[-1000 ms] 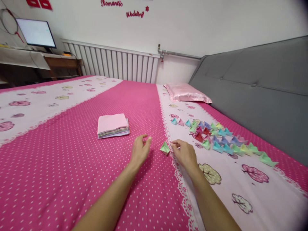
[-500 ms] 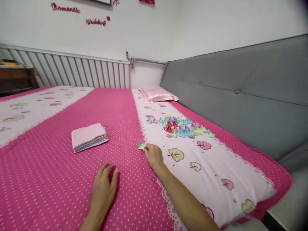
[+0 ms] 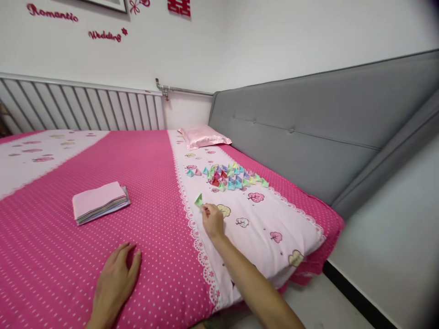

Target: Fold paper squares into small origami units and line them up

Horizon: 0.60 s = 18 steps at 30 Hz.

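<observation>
Light green paper boat [image 3: 198, 200], pinched at its lower right corner between thumb and fingers of the right hand [image 3: 213, 223]. Position: at the white printed strip of the bedspread [image 3: 147, 192], just inside the lace edging; cannot tell whether touching cloth or lifted. Peak directed upward in view; long axis too small to fix. Legible on wall: red script "Romantic" [image 3: 52, 14]; lower and to the right of it, "Wedding" [image 3: 104, 36]. Further right, red cut-out characters [image 3: 179, 7], cropped by upper edge of view. Left hand [image 3: 115, 276]: on or just above pink dotted cloth, fingers loosely together and slightly bent, thumb spread apart. Beyond it, stack of coloured paper [image 3: 99, 201], pink sheet uppermost, long axis roughly left to right. Beyond right hand, many-coloured folded boats [image 3: 231, 185], closely grouped on same white strip. Farther back, pink pillow [image 3: 205, 136] near grey headboard [image 3: 295, 109].
</observation>
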Available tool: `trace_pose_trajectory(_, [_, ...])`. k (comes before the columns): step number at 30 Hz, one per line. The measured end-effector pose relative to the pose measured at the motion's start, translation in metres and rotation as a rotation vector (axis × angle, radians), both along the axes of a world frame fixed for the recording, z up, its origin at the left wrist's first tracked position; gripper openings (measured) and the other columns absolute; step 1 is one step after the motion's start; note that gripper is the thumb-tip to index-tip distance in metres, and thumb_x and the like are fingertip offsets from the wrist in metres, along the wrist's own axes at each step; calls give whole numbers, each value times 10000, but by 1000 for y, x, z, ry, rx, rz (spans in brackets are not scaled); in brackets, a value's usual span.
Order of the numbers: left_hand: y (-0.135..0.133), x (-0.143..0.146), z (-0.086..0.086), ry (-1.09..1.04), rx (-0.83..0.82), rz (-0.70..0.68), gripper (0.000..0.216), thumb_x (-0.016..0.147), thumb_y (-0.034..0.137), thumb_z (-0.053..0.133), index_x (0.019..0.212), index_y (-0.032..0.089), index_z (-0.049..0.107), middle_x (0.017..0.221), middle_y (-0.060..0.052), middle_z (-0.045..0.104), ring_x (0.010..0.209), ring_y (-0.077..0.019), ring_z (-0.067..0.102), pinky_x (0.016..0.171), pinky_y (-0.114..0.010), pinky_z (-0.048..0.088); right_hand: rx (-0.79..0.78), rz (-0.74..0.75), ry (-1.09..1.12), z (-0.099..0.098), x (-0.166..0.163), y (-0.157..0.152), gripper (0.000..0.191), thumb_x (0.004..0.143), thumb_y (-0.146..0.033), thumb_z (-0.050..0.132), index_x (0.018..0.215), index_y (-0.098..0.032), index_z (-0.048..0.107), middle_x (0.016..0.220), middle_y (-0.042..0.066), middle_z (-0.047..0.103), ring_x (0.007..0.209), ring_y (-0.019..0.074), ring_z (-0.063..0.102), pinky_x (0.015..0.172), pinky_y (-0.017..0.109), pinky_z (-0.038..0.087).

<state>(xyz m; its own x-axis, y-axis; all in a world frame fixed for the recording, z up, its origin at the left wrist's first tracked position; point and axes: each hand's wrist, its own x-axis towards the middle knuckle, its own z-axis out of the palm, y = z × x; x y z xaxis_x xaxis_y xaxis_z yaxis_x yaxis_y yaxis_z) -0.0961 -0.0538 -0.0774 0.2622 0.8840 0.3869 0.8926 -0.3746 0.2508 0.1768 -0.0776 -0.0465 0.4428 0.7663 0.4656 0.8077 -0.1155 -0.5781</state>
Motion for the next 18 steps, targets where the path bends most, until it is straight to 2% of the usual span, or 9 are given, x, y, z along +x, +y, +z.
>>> trace_pose_trajectory(6, [3, 1, -2, -1, 28, 3, 475, 785, 455, 333, 1021, 106, 552, 1082, -143, 590, 1023, -264, 538, 949, -378, 365, -71, -229, -56, 14, 105, -31, 289, 849, -177, 363, 1029, -177, 589, 1031, 52, 615, 911, 135, 551, 770, 227, 382])
trace_pose_trajectory(10, [2, 4, 2, 12, -4, 21, 470, 792, 458, 319, 1021, 117, 547, 1080, -129, 593, 1026, -263, 533, 937, -385, 373, -185, -369, -95, 24, 168, -43, 279, 868, -215, 363, 1032, -201, 589, 1036, 47, 612, 904, 154, 557, 732, 245, 383])
trace_pose_trajectory(14, [0, 6, 5, 40, -20, 36, 475, 799, 455, 310, 1025, 101, 531, 1071, -142, 589, 1021, -269, 532, 939, -385, 364, -307, -444, -126, 26, 210, -41, 249, 887, -227, 383, 1018, -194, 592, 1040, 73, 601, 922, 175, 565, 749, 284, 411])
trace_pose_trajectory(18, [2, 4, 0, 39, -18, 42, 439, 796, 456, 314, 1016, 140, 524, 1062, -125, 593, 1012, -267, 537, 925, -393, 374, -418, -474, -143, 20, 234, -30, 281, 852, -299, 488, 1100, -168, 511, 1110, 73, 538, 929, 184, 556, 779, 383, 472])
